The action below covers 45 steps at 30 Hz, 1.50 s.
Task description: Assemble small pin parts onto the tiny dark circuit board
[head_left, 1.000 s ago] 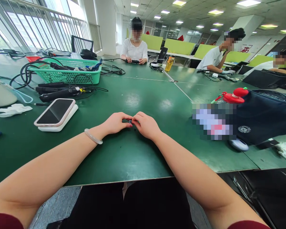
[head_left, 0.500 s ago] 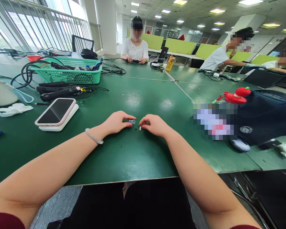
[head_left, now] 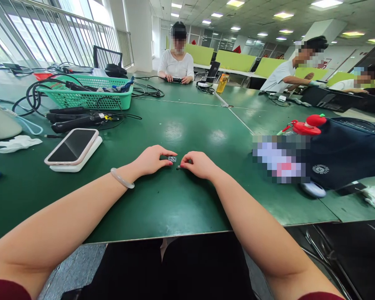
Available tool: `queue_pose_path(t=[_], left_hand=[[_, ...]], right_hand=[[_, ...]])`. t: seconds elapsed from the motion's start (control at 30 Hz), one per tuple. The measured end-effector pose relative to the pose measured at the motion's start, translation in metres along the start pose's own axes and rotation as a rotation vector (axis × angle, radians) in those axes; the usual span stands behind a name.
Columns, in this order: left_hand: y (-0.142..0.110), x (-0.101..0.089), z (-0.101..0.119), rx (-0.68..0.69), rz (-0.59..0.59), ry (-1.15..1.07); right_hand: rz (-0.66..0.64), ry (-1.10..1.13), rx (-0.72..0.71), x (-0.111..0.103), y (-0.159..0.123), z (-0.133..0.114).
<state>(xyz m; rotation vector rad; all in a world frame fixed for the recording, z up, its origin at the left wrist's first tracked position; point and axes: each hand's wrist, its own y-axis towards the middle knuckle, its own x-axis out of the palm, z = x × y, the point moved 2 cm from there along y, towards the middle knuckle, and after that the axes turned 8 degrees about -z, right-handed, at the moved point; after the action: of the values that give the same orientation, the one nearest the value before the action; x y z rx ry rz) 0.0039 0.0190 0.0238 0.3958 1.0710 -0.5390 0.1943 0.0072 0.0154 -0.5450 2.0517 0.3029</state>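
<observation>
Pinched at its left edge by your left hand (head_left: 149, 160), the patterned piece (head_left: 172, 159) seems light, stiff; your right hand (head_left: 200, 165) narrowly grips a tiny, likely slippery part (head_left: 178, 167).

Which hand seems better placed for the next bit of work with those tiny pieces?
Right hand, probably: its fingertips pinch the smaller piece, while the left hand has the patterned piece between thumb and forefinger.

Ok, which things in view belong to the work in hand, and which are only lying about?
Seemingly in the work:
small black-and-white patterned piece, in left hand
tiny object, too small to identify, in right hand

Probably just lying about:
pink-edged black phone
green perforated plastic basket
dark-blue fabric bag
</observation>
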Motion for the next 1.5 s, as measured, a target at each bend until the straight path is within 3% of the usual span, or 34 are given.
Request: queue_pose_path(t=[0.57,0.93,1.27,1.5], left_hand=[[0.000,0.000,-0.001,0.002,-0.004,0.006],[0.000,-0.001,0.001,-0.008,-0.018,0.019],[0.000,0.000,0.002,0.030,-0.018,0.018],[0.000,0.001,0.002,0.065,-0.009,0.000]], right_hand=[[0.000,-0.031,0.041,-0.001,-0.001,-0.004],[-0.021,-0.137,-0.014,0.002,0.001,-0.007],[0.171,-0.085,-0.096,0.005,0.001,-0.021],[0.212,-0.146,-0.135,0.011,0.003,-0.025]])
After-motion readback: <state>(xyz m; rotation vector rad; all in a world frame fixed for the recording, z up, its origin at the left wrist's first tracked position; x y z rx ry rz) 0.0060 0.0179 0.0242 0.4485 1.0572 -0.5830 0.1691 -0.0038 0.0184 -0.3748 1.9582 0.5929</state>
